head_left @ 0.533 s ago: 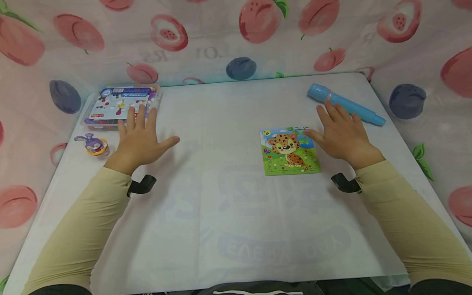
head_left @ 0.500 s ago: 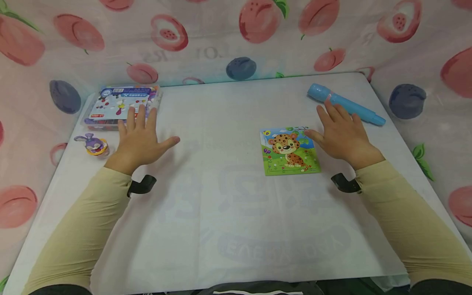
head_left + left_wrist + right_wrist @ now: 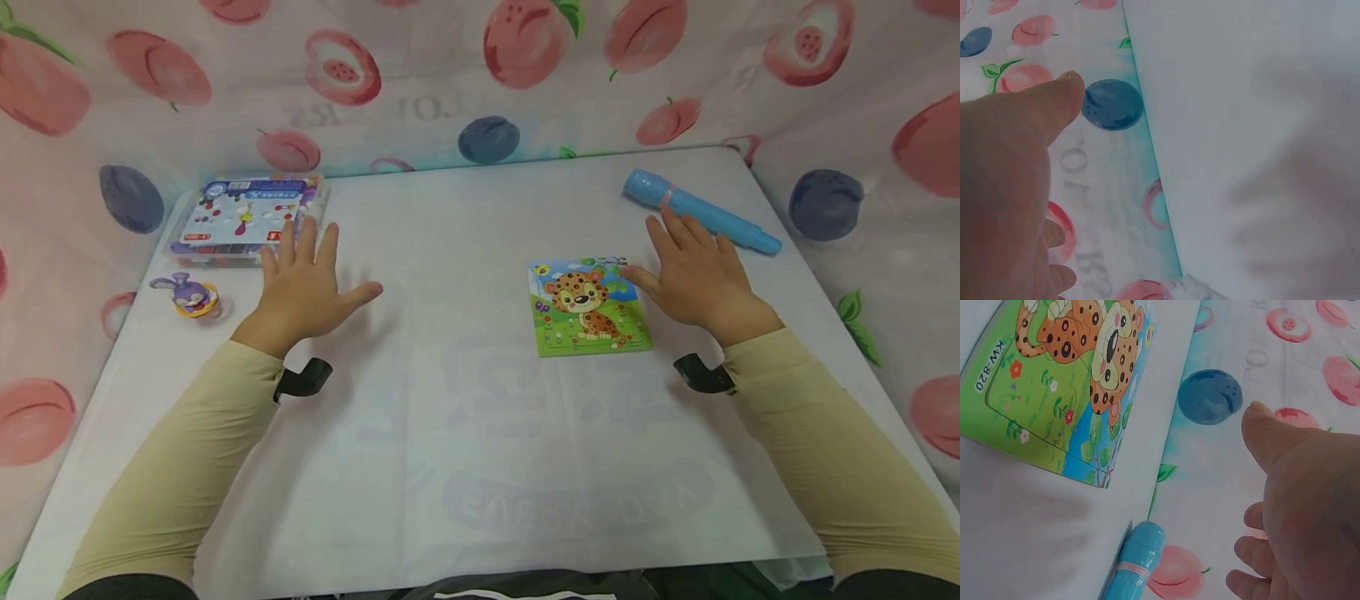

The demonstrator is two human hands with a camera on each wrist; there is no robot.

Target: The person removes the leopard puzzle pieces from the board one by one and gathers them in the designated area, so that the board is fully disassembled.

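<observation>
Both hands have spread fingers and hold nothing: the left hand (image 3: 306, 292) near the plastic box (image 3: 240, 208), the right hand (image 3: 699, 279) just beside the leopard picture board (image 3: 588, 312). The board lies flat on the white table (image 3: 465, 475), toward the person's right. It appears light, stiff and slightly slick; opposite edges probably offer the surest pinch.

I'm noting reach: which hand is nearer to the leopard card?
Right. The right hand is beside the leopard card, on its right; the left hand is well away, to the card's left.
</observation>
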